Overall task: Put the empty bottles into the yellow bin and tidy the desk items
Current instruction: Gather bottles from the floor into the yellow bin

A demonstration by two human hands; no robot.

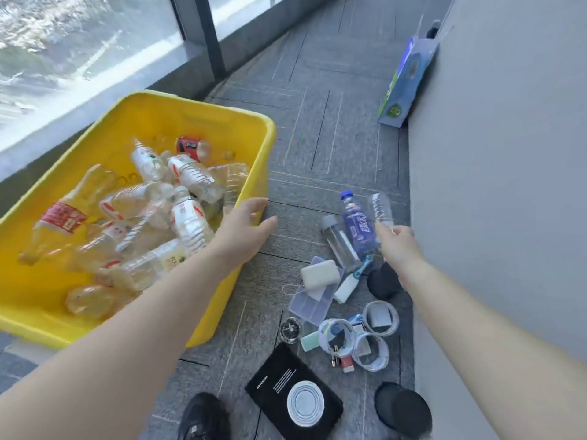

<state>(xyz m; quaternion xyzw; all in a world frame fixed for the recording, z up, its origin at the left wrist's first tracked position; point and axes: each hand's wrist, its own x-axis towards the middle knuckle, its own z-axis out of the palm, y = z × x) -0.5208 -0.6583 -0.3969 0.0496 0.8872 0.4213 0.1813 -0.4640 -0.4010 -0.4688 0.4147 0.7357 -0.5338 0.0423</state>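
A yellow bin (260, 134) stands on the carpet at the left, holding several empty plastic bottles (190, 176). My left hand (246, 225) hovers open over the bin's right rim, fingers straight, holding nothing. My right hand (397, 246) grips a clear empty bottle (381, 209) by its lower end, lifted above the floor near the grey wall. Beside it on the carpet lie a purple-labelled bottle (357, 227) with a blue cap and a clear bottle with a grey cap (338, 241).
Loose items lie on the carpet: a white bar (319, 274) on a clear plastic case (309, 301), a toothbrush (351, 282), tape rolls (379, 319), a black notebook (293, 398), two dark round objects (403, 404). My black shoe (203, 417) is at the bottom. A grey wall (508, 154) runs along the right.
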